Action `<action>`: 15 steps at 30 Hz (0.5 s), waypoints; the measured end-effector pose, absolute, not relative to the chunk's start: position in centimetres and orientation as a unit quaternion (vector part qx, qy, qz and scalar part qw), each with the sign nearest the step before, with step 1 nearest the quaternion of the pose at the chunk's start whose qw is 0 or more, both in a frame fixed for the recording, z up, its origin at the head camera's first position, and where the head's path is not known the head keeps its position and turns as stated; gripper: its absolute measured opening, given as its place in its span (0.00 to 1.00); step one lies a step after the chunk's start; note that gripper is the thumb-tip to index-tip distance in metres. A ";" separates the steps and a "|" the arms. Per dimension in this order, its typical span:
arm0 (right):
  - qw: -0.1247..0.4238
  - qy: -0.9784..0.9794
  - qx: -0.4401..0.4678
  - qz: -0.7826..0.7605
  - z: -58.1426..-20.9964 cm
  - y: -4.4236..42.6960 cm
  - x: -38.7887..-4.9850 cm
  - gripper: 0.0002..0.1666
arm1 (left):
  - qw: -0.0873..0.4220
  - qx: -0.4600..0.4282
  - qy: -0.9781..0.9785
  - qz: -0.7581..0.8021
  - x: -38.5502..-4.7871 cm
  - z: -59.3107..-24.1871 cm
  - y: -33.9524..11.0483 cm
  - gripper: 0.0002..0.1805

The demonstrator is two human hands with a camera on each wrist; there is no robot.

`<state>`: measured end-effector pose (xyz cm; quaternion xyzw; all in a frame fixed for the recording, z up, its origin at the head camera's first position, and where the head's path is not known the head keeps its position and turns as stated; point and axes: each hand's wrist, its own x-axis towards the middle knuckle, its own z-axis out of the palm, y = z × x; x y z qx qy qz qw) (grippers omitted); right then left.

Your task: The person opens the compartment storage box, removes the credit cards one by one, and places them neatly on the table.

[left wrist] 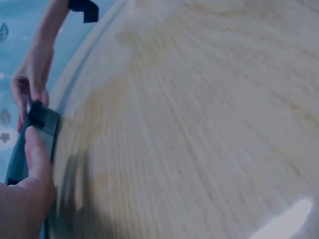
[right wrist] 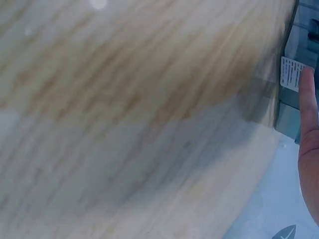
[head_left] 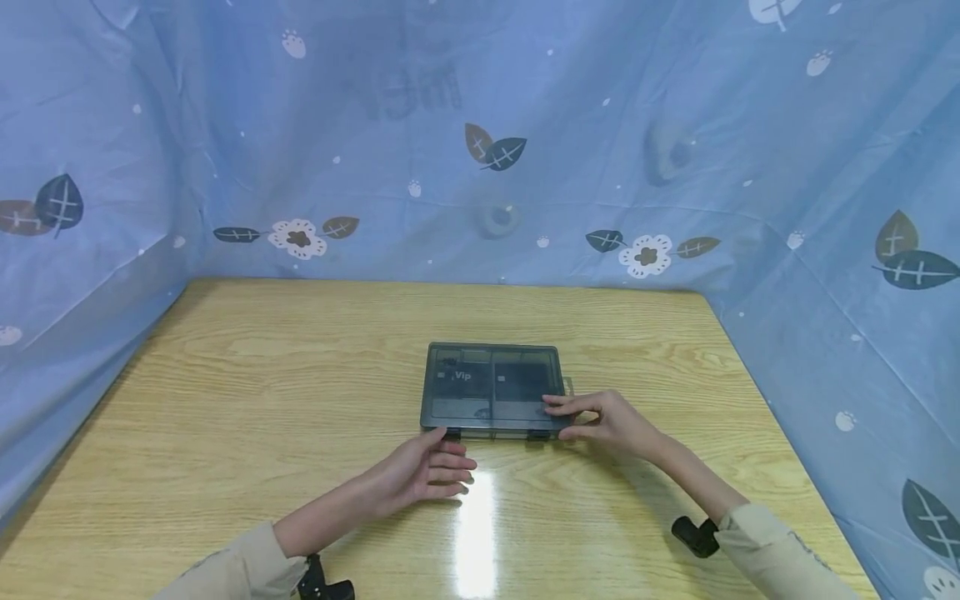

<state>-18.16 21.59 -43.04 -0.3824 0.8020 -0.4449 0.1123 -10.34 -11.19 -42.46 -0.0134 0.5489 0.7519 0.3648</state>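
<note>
On table [head_left: 300, 358], case [head_left: 492, 387] (dark rectangles [head_left: 525, 382] inside)

The dark case [head_left: 492, 393] shows pale lettering [head_left: 462, 376], "Vip", in its left half.

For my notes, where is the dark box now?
In the head view, the box lies just right of centre on the table, with left hand and right hand at its near corners.
</note>
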 end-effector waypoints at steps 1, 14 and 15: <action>0.119 0.804 -0.379 -0.442 -42.9 21.6 -18.2 0.21 | 0.364 -0.025 0.537 0.761 -10.4 -42.6 -11.1 0.32; 0.191 0.798 -0.347 -0.454 -42.1 21.5 -18.8 0.20 | 0.296 -0.101 0.465 0.828 -10.7 -42.8 -8.8 0.26; 0.195 0.797 -0.345 -0.456 -42.1 21.5 -18.8 0.20 | 0.287 -0.107 0.467 0.829 -10.7 -42.7 -8.6 0.25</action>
